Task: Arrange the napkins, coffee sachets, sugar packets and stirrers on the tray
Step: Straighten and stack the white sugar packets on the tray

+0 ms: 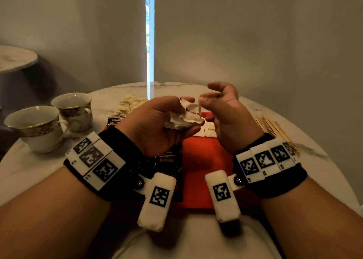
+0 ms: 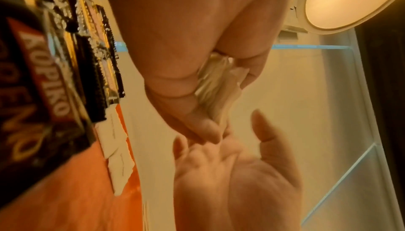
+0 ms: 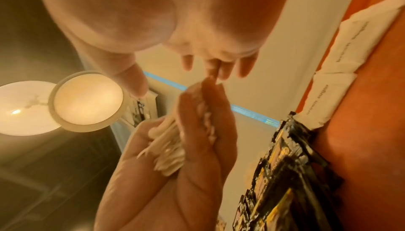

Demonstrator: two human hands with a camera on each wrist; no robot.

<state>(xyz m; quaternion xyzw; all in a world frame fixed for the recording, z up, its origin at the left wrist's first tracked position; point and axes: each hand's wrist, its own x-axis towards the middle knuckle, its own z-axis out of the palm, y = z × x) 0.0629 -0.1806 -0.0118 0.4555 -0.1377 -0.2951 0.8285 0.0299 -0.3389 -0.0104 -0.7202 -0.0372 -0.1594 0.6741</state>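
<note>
Both hands are up over the red tray (image 1: 204, 156), which sits mid-worktop near the front edge; left hand (image 1: 155, 125) has its fingers (image 3: 203, 130) curled round a crumpled bunch of white packets (image 1: 184, 117), thumb clamped on top; right hand (image 1: 225, 117) pinches the edge of one packet between thumb and forefinger, the other fingers loosely spread above. On the tray: black coffee sachets (image 2: 41, 82) overlapping along its left side, and white sugar packets (image 3: 335, 82) in a row at its far edge. Stirrers (image 1: 275, 129) lie in a pile by the worktop's (image 1: 314, 160) right edge; napkins (image 1: 129, 103) toward the far edge, off the tray; two cups (image 1: 39, 129) at the left edge.
</note>
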